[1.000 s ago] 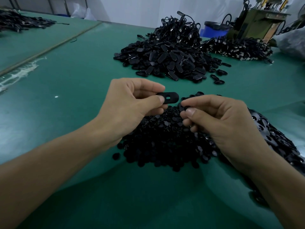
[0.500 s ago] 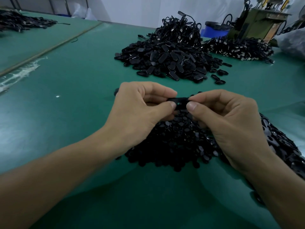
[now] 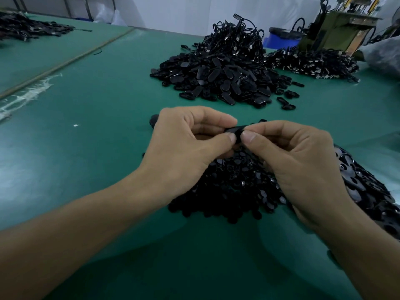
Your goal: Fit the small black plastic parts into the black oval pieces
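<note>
Left hand (image 3: pixel 186 148) and right hand (image 3: pixel 296 159) each pinched an end of the oval (image 3: pixel 235 131), lying side to side just above the pile (image 3: pixel 233 187), small part probably hidden under my right thumb.

Left hand (image 3: pixel 184 152) — right hand (image 3: pixel 298 165) — thumbs (image 3: pixel 248 137) close

A green mat covers the tabletop (image 3: pixel 91 100), dull under dim, cool light. At 10 o'clock a straight seam (image 3: pixel 71 61) sets it apart from a second green surface (image 3: pixel 32 57). Near the seam, at 9 o'clock, white streaks (image 3: pixel 28 94) mark the mat. A pale wall (image 3: pixel 173 9) closes the far side at 12 o'clock, with white bags (image 3: pixel 110 17) before it. At 1 o'clock stands an olive-green machine (image 3: pixel 337 33), a blue bin (image 3: pixel 281 41) just beside it.
</note>
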Demonstrator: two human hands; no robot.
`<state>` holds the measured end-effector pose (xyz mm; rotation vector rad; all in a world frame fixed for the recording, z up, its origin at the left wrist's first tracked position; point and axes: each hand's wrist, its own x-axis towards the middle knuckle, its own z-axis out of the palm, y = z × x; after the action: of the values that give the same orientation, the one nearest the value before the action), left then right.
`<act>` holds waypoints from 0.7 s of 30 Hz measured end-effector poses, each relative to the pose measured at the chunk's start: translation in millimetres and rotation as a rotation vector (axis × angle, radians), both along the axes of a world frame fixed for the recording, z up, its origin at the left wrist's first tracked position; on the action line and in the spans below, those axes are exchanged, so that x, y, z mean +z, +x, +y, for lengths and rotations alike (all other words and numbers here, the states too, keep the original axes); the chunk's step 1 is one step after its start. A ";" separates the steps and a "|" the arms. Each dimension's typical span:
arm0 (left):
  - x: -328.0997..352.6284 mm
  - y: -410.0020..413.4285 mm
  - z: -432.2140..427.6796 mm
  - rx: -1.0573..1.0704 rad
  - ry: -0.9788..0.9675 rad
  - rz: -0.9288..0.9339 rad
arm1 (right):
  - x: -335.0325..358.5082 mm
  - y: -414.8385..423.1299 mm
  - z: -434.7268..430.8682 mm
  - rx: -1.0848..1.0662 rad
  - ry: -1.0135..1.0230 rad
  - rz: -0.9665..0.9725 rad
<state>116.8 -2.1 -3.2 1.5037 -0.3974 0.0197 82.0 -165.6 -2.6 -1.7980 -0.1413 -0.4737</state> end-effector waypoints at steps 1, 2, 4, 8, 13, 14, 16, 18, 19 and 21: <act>0.0 -0.1 0.0 -0.003 -0.004 0.008 | -1.0 -0.4 0.0 -0.022 -0.037 -0.013; -0.4 -0.1 -0.2 -0.003 -0.007 0.016 | -1.9 -1.1 0.0 -0.050 -0.090 -0.030; -1.4 0.2 -0.3 0.000 -0.014 0.028 | -3.1 -2.6 0.3 -0.096 -0.189 -0.069; -2.0 0.4 -0.9 -0.002 -0.019 0.033 | -4.0 -3.5 0.6 -0.138 -0.271 -0.106; -0.4 -0.6 -1.5 -0.007 -0.049 0.054 | 0.0 -3.1 0.7 -0.092 -0.216 -0.057; -0.1 -0.6 -1.8 -0.008 -0.070 0.072 | 0.8 -2.4 0.1 -0.072 -0.169 -0.028; 0.9 -0.5 -2.4 -0.016 -0.119 0.117 | 1.9 -0.8 -0.8 -0.043 -0.087 0.024; 1.7 -0.6 -3.0 -0.034 -0.165 0.158 | 2.8 0.2 -1.3 0.006 0.019 0.077; 2.1 -0.6 -3.0 -0.045 -0.187 0.175 | 2.8 0.6 -2.2 0.032 0.074 0.106; 2.2 -0.3 -3.2 -0.060 -0.218 0.198 | 2.8 1.3 -4.2 0.076 0.146 0.165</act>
<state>116.6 -5.3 -1.1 1.2643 -0.2713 -0.1287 83.4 -169.9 0.1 -1.6737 -0.0582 -0.2733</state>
